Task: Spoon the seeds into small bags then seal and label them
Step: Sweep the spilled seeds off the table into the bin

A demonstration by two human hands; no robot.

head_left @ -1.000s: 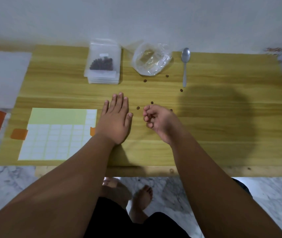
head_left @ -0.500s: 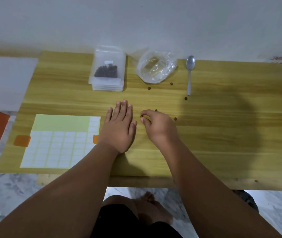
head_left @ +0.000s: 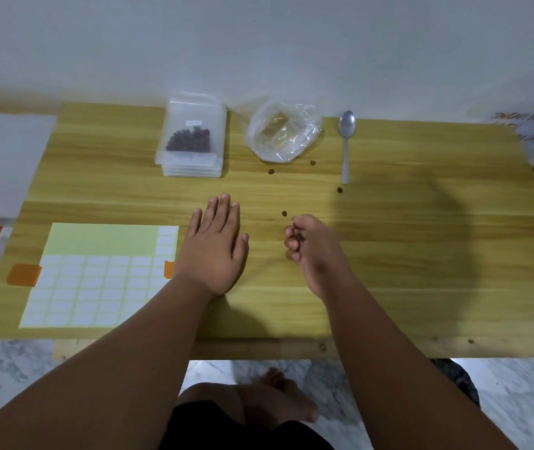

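On the counter (head_left: 421, 254), head view: left hand (head_left: 213, 251) flat, right hand (head_left: 311, 251) holding seeds (head_left: 298, 237).
I read the left fingers as straight and together, palm down beside the label sheet (head_left: 103, 277). The right fingers are curled round a few seeds. Four more seeds lie loose near the spoon (head_left: 346, 147) and the crumpled clear bag (head_left: 283, 134). A filled small bag (head_left: 192, 141) tops the rear stack.

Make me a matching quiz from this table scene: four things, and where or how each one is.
1 spoon
2 label sheet
3 left hand
4 right hand

A flat, palm down on the table
B curled round seeds
C right of the crumpled clear bag
D taped down at the near left

Pairs: 1-C, 2-D, 3-A, 4-B
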